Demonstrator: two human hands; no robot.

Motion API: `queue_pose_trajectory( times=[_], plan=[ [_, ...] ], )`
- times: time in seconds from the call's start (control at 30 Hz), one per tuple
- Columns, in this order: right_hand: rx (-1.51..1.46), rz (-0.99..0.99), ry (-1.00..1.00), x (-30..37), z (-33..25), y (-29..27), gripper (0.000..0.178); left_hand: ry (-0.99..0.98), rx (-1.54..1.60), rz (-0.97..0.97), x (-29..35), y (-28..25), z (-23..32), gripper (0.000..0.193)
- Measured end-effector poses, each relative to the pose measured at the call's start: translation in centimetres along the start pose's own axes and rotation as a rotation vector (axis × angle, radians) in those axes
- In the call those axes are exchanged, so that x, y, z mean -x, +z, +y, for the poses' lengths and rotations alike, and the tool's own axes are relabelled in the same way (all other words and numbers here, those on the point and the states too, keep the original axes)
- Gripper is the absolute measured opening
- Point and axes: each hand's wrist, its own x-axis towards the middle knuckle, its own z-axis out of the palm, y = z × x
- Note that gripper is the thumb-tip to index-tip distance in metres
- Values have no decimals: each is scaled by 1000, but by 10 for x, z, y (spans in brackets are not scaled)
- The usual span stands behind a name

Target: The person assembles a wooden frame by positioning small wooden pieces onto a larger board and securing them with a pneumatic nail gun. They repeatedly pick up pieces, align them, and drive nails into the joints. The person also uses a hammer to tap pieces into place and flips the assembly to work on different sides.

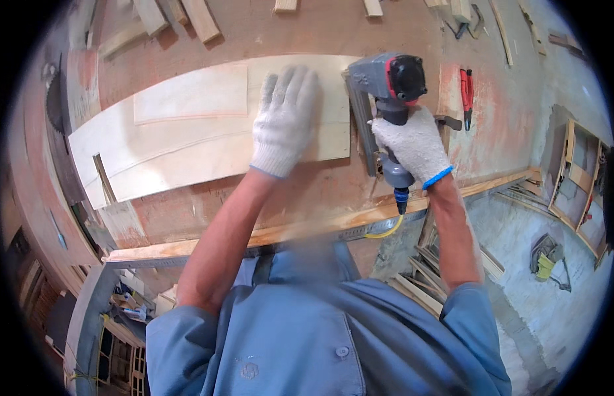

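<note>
A pale, curved plywood panel point(208, 142) lies across the bench in front of me. My left hand point(285, 119), in a white knitted glove, rests flat on the panel with its fingers stretched out. My right hand point(412, 140), gloved the same way with a blue cuff, is wrapped round the handle of a grey and black pneumatic nail gun point(374, 79). The gun stands at the panel's right edge, with a yellow air hose point(386, 231) leading from its handle. Whether its nose touches the panel cannot be made out.
Red-handled pliers point(467, 99) lie right of the gun. Wood offcuts point(201, 20) are spread along the far side. A metal ruler point(350, 233) runs along the bench's wooden front edge point(280, 235). A wooden frame point(578, 178) and a dark bundle point(548, 257) are on the floor at right.
</note>
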Motion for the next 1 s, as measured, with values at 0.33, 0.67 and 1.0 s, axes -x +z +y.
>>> queue_pose_trajectory(
  times=[0.33,0.67,1.0],
  plan=[
    [-117,6,135,28,30,-18,48,21,-6,20,0,5,0,61],
    [376,119,258,106,72,-17,44,54,-97,39,2,11,-5,50],
    [384,381,86,128,156,15,59,80,-173,11,2,10,-6,46]
  ],
)
